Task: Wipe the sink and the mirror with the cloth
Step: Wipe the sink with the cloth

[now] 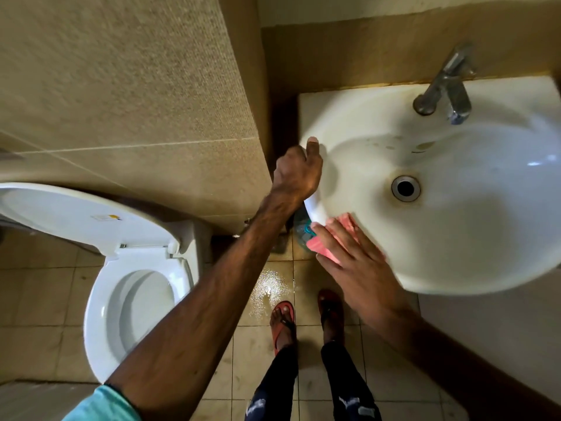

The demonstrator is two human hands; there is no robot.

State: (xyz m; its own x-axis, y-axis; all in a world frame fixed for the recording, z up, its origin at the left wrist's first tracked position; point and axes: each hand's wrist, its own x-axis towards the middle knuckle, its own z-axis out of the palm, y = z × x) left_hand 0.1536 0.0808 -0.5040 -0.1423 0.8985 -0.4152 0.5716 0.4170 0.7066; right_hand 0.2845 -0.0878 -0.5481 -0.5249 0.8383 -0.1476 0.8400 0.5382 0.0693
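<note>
One toilet stood well left of the sink, lid raised and seat down; its bowl looked pale and smooth, and I could not tell what lay in it. Between toilet and sink, a puddle shone on the tiled floor, just ahead of the person's sandalled feet.

At the sink's left rim, the left hand gripped the edge, fingers wrapped under the lip and thumb on top, bracing the body. Just below that rim sat something clear with a teal part, too hidden to name.

The pink cloth lay on the sink's near-left rim, folded over the edge. The right hand pressed it flat with straight, spread fingers. The hands were apart, one clamped on the rim, one flat on the cloth.

The step in hand looked like wiping the rim. To do it well, I would keep the palm flat, follow the rim's curve rightward, then work down into the basin towards the brownish marks, keeping a firm footing near the puddle.

The basin held no standing water that I could see. A rusty ring circled the drain at the sink's middle, and yellowish stains sat on the wall above it. At the sink's far right edge rose the metal faucet. No mirror was in view, so that part looked not yet begun.
</note>
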